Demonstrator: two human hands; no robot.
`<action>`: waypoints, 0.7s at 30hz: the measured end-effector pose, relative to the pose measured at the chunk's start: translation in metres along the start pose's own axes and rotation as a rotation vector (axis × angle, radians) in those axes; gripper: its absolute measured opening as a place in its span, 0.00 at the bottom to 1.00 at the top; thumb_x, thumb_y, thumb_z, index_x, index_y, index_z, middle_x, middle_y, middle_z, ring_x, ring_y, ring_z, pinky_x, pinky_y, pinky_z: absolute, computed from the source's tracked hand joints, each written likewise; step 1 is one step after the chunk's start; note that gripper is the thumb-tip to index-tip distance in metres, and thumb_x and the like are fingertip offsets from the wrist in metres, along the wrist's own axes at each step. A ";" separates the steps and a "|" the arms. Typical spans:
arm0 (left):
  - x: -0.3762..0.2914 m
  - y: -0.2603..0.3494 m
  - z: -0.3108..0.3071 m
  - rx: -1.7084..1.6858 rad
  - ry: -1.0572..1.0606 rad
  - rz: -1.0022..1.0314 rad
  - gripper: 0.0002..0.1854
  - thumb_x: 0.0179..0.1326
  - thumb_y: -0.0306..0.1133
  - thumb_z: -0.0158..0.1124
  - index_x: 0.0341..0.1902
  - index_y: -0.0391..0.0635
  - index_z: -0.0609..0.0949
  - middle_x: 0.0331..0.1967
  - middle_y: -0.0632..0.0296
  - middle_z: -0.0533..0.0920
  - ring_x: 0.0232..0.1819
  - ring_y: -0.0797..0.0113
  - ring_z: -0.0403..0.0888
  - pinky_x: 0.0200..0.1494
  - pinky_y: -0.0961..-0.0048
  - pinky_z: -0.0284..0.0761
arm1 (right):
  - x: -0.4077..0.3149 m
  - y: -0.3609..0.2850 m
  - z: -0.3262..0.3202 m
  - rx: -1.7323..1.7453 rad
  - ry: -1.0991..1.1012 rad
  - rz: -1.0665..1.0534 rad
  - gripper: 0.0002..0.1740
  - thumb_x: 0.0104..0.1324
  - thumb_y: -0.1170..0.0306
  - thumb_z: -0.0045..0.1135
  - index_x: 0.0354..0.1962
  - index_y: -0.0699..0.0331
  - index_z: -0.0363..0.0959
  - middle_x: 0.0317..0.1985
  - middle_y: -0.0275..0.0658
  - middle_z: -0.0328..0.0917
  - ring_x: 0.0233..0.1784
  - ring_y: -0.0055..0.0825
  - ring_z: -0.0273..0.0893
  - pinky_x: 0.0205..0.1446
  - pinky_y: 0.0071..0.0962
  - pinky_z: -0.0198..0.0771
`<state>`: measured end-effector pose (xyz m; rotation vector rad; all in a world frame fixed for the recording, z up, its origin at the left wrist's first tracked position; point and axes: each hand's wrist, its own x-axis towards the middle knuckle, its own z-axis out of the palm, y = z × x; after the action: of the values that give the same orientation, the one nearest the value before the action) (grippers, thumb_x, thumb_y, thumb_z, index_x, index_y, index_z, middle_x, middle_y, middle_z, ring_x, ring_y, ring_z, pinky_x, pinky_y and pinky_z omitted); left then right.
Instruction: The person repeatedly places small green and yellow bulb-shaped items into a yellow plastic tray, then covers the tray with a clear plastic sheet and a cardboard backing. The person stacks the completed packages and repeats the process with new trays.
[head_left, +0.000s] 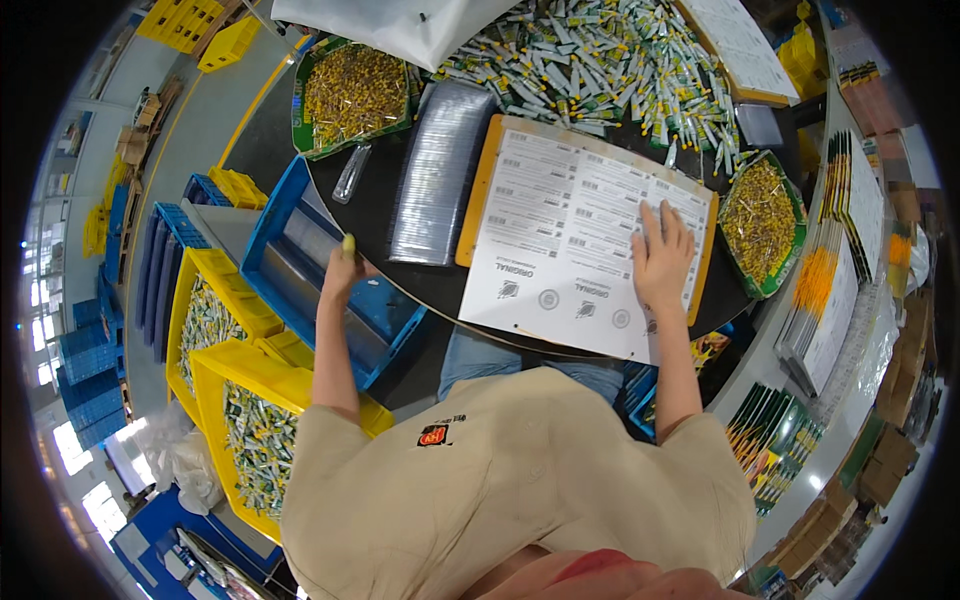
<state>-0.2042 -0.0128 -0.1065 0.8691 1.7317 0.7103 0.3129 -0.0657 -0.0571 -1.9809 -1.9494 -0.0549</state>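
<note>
A printed white card sheet (551, 247) lies on a yellow-edged board (480, 187) on the black table, its near edge reaching over the table's rim. My right hand (664, 251) rests flat on the sheet's right part, fingers slightly apart. At the table's left edge is my left hand (343, 270), a yellow cover on one fingertip, above a blue crate (289, 202) holding clear plastic pieces; whether it grips anything is unclear. Between the board and the crate stands a long stack of nested clear plastic blisters (442, 172). One loose clear blister (351, 174) lies left of it.
Small tubes with yellow caps (600, 67) are heaped at the table's back. Green-edged trays of small yellow-ended parts stand left (354, 97) and right (761, 225). Yellow crates of tubes (251, 442) are at lower left. Stacked printed cards (825, 300) line a surface at right.
</note>
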 end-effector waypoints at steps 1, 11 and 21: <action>-0.006 -0.015 -0.017 0.217 -0.193 0.034 0.27 0.76 0.47 0.42 0.33 0.35 0.78 0.23 0.55 0.83 0.24 0.63 0.84 0.28 0.69 0.80 | 0.008 -0.002 0.003 0.026 0.029 0.007 0.25 0.69 0.60 0.51 0.64 0.46 0.69 0.68 0.46 0.61 0.71 0.48 0.56 0.72 0.56 0.48; -0.149 0.090 0.081 0.135 -0.908 0.586 0.13 0.66 0.30 0.61 0.52 0.40 0.80 0.41 0.56 0.86 0.45 0.61 0.83 0.51 0.68 0.75 | 0.096 -0.155 -0.055 0.019 -0.458 -0.969 0.17 0.54 0.75 0.59 0.42 0.49 0.76 0.56 0.32 0.73 0.72 0.32 0.61 0.79 0.60 0.38; -0.036 0.025 0.057 0.557 0.126 1.178 0.11 0.51 0.20 0.69 0.38 0.42 0.80 0.41 0.56 0.76 0.46 0.53 0.73 0.48 0.61 0.72 | -0.179 0.078 -0.315 -0.201 1.110 0.715 0.16 0.71 0.63 0.56 0.46 0.68 0.72 0.39 0.47 0.80 0.42 0.34 0.77 0.47 0.36 0.74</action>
<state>-0.1372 -0.0256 -0.0843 2.3432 1.4107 1.0293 0.4501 -0.3241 0.1708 -1.9546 -0.5346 -0.9467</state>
